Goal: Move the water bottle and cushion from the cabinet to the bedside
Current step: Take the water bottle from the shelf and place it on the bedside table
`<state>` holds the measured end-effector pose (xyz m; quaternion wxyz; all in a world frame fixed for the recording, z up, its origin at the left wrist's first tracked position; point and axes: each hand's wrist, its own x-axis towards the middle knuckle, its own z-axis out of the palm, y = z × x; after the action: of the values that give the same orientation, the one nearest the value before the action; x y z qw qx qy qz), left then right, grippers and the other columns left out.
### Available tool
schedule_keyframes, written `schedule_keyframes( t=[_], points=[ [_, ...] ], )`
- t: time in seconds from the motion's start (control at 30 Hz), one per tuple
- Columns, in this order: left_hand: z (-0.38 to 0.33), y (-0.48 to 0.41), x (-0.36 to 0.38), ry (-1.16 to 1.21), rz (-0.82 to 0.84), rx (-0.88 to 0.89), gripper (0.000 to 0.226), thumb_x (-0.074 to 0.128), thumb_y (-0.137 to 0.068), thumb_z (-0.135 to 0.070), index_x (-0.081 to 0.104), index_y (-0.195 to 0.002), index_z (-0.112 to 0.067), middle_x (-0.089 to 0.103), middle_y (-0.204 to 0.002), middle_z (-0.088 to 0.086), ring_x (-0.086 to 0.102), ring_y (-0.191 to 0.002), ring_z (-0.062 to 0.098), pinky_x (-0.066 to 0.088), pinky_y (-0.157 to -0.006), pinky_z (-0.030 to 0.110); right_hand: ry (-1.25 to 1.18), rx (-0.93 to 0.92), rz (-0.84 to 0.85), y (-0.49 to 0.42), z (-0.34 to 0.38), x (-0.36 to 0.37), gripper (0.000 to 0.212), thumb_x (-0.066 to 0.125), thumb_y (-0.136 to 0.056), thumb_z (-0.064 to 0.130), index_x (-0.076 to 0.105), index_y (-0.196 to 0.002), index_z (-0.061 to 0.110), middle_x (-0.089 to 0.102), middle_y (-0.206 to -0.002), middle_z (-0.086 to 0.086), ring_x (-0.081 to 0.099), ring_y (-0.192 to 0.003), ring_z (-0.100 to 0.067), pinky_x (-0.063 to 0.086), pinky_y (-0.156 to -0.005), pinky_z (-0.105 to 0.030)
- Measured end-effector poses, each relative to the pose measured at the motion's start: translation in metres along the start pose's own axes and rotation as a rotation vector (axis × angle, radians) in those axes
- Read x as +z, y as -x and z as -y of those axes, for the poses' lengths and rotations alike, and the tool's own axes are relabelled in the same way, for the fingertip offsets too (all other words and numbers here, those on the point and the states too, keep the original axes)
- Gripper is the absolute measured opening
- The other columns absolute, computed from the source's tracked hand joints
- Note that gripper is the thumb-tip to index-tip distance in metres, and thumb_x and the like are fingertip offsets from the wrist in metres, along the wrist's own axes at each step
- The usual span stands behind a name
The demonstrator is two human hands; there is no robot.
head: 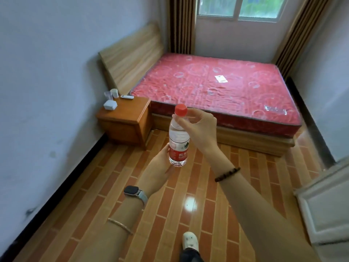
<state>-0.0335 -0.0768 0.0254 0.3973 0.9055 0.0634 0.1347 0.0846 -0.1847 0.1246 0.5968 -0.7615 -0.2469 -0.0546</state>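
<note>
The water bottle is off the cabinet and in transit, held upright in mid-air over the tiled floor, in the near centre of the view. The right hand pinches the bottle at the neck, just under the red cap, with thumb and forefinger closed on it and the remaining fingers loosely curled. The left hand cups the lower part of the bottle from the left and below, partly closed around the red label and base. Both hands therefore have hold of the same item. The bedside table stands at the far left, against the wall and touching the near corner of the bed; it carries two cups, a small white box and a slim white device at its back and left, leaving bare surface toward its front. The bottle is well apart from that table and has not been set down. The cushion is not in view, and neither is the source cabinet, so its status cannot be confirmed. Assessment: the first item is partway through delivery; placement at the bedside remains, and the cushion appears still to be fetched and moved.
</note>
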Motion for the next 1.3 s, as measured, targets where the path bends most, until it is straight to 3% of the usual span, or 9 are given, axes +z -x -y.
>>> schedule_keyframes(
  t=[0.13,0.3,0.43,0.57,0.73,1.07,1.2,1.3],
  points=[
    [0.022,-0.045,-0.015,-0.048,-0.097,-0.075,0.067,0.056,-0.091,-0.038,0.021,-0.148,-0.029,0.046,-0.144,-0.008,0.048,-0.127,0.006,0.041,-0.102,0.026,-0.059,-0.026,0.065,-0.057,-0.013,0.033,0.030,0.080,-0.071,0.045,0.078,-0.092,0.024,0.074,-0.084,0.017,0.068,-0.082,0.007,0.054,-0.078,-0.016],
    [0.049,-0.099,-0.030,-0.088,-0.144,-0.098,0.063,0.058,-0.091,-0.020,0.027,-0.145,-0.026,0.051,-0.141,-0.003,0.050,-0.127,0.011,0.044,-0.105,0.034,-0.102,-0.052,0.162,-0.118,-0.030,0.066,0.032,0.080,-0.073,0.042,0.078,-0.096,0.020,0.076,-0.091,0.011,0.069,-0.085,0.003,0.056,-0.082,-0.023],
    [0.070,-0.128,-0.038,-0.103,-0.189,-0.179,0.062,0.057,-0.087,-0.032,0.028,-0.142,-0.031,0.052,-0.138,-0.005,0.050,-0.123,0.008,0.039,-0.098,0.022,-0.124,-0.062,0.221,-0.156,-0.042,0.091,0.030,0.080,-0.074,0.040,0.077,-0.096,0.020,0.075,-0.089,0.013,0.069,-0.085,0.003,0.056,-0.083,-0.024],
    [0.090,-0.158,-0.042,-0.097,-0.207,-0.231,0.062,0.048,-0.082,-0.046,0.029,-0.140,-0.033,0.055,-0.134,-0.006,0.052,-0.119,0.007,0.039,-0.094,0.021,-0.137,-0.066,0.265,-0.190,-0.060,0.116,0.032,0.079,-0.074,0.043,0.077,-0.095,0.019,0.075,-0.088,0.013,0.069,-0.085,0.003,0.056,-0.082,-0.024],
    [0.131,-0.206,-0.046,-0.116,-0.206,-0.296,0.064,0.059,-0.089,-0.024,0.027,-0.144,-0.028,0.053,-0.137,-0.004,0.051,-0.122,0.010,0.038,-0.094,0.021,-0.130,-0.046,0.304,-0.240,-0.086,0.150,0.035,0.080,-0.073,0.044,0.077,-0.097,0.019,0.075,-0.090,0.011,0.070,-0.087,0.000,0.057,-0.085,-0.032],
    [0.213,-0.341,-0.079,-0.077,-0.183,-0.313,0.061,0.056,-0.092,-0.025,0.024,-0.144,-0.030,0.051,-0.139,-0.005,0.048,-0.124,0.007,0.036,-0.094,0.020,-0.089,-0.054,0.330,-0.373,-0.128,0.234,0.035,0.081,-0.072,0.043,0.077,-0.098,0.020,0.075,-0.092,0.012,0.069,-0.086,0.003,0.057,-0.082,-0.022],
    [0.236,-0.390,-0.099,-0.058,-0.200,-0.302,0.058,0.056,-0.092,-0.026,0.025,-0.141,-0.035,0.051,-0.138,-0.008,0.049,-0.123,0.006,0.039,-0.096,0.021,-0.090,-0.058,0.309,-0.423,-0.138,0.266,0.034,0.081,-0.071,0.042,0.077,-0.098,0.022,0.072,-0.087,0.018,0.068,-0.083,0.007,0.053,-0.078,-0.011],
    [0.250,-0.421,-0.113,-0.066,-0.205,-0.316,0.058,0.055,-0.093,-0.027,0.025,-0.142,-0.033,0.049,-0.141,-0.008,0.048,-0.125,0.007,0.039,-0.098,0.022,-0.084,-0.069,0.304,-0.455,-0.143,0.286,0.036,0.080,-0.072,0.043,0.077,-0.099,0.021,0.075,-0.092,0.013,0.068,-0.084,0.006,0.054,-0.079,-0.013]
  ],
)
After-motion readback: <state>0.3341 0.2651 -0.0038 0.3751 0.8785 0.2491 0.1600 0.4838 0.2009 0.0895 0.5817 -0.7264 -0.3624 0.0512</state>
